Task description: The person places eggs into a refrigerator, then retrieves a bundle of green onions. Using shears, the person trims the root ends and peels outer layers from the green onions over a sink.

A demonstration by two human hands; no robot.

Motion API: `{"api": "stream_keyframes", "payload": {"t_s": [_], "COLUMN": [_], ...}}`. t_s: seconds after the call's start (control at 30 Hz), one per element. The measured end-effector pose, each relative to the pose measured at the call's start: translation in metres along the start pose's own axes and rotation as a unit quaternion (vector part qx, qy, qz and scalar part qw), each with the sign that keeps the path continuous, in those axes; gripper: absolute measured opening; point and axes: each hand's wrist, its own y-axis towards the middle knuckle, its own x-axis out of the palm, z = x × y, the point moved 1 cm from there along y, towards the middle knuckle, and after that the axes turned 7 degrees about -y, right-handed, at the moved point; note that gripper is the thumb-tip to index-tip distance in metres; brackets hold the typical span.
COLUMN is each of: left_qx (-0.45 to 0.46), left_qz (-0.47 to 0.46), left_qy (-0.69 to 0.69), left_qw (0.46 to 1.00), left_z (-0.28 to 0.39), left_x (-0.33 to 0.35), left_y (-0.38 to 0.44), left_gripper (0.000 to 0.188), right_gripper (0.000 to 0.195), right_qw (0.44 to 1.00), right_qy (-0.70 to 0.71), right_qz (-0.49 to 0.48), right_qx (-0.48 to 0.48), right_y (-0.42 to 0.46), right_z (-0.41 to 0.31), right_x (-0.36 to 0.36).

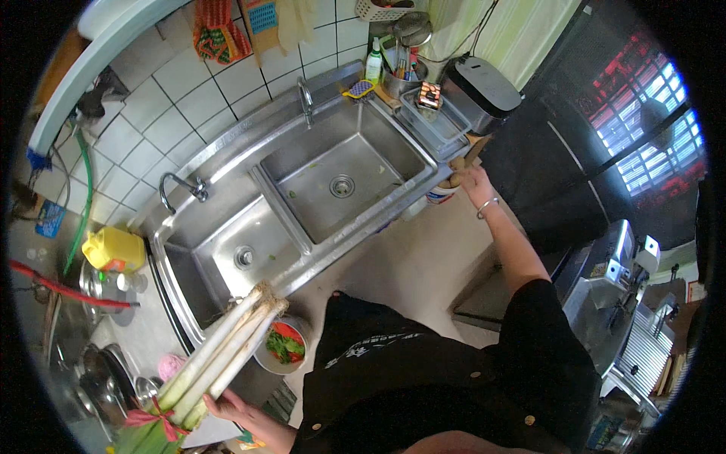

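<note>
My left hand, at the lower left, grips a bundle of long leeks. The white stalks slant up to the right, their root ends over the sink's front edge. A red tie binds them near the green leaves. At the right end of the sink, my right hand is at a flat, dark, knife-like thing, beside potatoes in a bucket. Its fingertips are partly hidden, so its grip is unclear. The double steel sink holds a few green scraps.
Two taps stand along the sink's back. A bin with green leaves and red pieces is below the leeks. A yellow jug stands left of the sink; clear plastic trays and a steel-and-black appliance are at the back right. Right of me is a steel slicing machine.
</note>
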Motion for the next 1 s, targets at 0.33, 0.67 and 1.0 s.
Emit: {"api": "stream_keyframes", "payload": {"t_s": [0.33, 0.67, 1.0], "left_qx": [0.057, 0.071, 0.139], "left_qz": [0.033, -0.007, 0.088], "left_qy": [-0.034, -0.041, 0.002], "left_qw": [0.997, 0.997, 0.986], "left_z": [-0.071, -0.115, -0.186], "left_x": [0.077, 0.117, 0.197], "left_y": [0.012, -0.097, -0.177], "left_gripper": [0.074, 0.068, 0.055], "right_gripper": [0.032, 0.041, 0.037], "right_qw": [0.999, 0.982, 0.995], "right_qy": [-0.035, -0.104, 0.08], "right_qz": [-0.028, -0.159, -0.029], "right_qx": [0.003, 0.003, -0.05], "right_y": [0.156, 0.289, 0.363], "right_z": [0.025, 0.046, 0.041], "right_x": [0.068, 0.127, 0.118]}}
